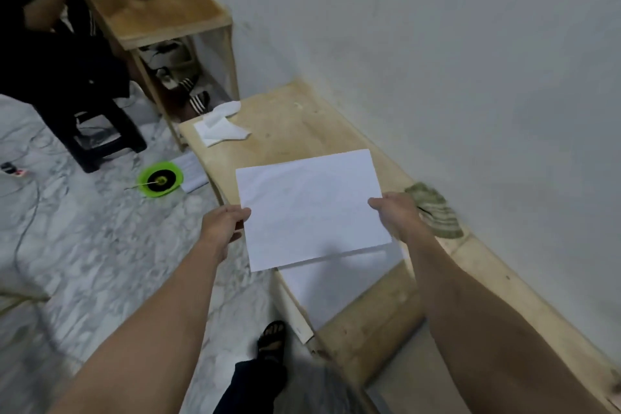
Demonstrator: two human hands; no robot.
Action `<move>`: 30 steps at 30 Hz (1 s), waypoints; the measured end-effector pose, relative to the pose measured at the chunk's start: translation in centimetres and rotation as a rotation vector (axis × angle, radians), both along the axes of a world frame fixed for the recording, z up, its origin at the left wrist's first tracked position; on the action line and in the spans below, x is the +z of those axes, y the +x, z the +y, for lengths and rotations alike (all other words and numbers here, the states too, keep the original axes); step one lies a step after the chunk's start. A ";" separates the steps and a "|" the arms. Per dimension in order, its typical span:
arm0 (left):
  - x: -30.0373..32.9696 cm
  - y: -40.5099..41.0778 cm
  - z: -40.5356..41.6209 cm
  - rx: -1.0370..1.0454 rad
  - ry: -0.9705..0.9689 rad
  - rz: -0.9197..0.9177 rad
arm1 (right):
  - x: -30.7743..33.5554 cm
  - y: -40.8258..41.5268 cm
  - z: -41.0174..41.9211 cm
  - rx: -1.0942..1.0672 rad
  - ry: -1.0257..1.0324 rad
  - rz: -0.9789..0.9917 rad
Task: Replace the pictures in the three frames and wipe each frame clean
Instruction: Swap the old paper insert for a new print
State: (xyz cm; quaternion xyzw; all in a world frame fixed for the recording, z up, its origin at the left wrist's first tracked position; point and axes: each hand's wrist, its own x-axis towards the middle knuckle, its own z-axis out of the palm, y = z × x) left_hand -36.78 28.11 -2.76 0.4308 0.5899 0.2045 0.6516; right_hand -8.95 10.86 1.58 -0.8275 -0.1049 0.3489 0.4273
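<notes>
Both arms reach forward and down from the bottom of the view, bare to past the elbow. The left hand [223, 223] pinches the left edge of a white sheet of paper [312, 208], thumb on top near the edge and fingers curled beneath. The right hand [398, 213] pinches the right edge the same way, thumb pointing inward over the paper's surface. Between the 2 hands the sheet is held flat and level, tilted slightly so its far right corner sits highest in the view.

The sheet looks blank on the side facing up, with only faint creases or shading across it; I cannot tell whether anything is printed on it. It is held above the near part of a low wooden table [302, 114] that runs along a pale wall [470, 60]. Directly below it a second white sheet [339, 286] lies on the tabletop, its near corner reaching the table's front edge.

Just beside the right hand, against the wall, lies a greenish striped cloth [437, 212]. At the table's far end is a crumpled white tissue [220, 126]. On the marbled floor [100, 245] to the left sits a green disc with a black centre [160, 179]. The person's sandalled foot [272, 339] shows below.
</notes>
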 end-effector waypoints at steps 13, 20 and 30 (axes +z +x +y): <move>-7.7 4.4 12.5 0.034 -0.083 0.347 | -9.6 7.5 20.8 0.362 -0.287 -0.236; -7.2 5.6 11.8 -0.068 0.033 0.602 | -11.5 7.9 21.5 0.332 -0.317 -0.215; -6.8 4.2 3.2 -0.166 -0.041 0.639 | -10.9 8.1 9.9 0.375 -0.449 -0.250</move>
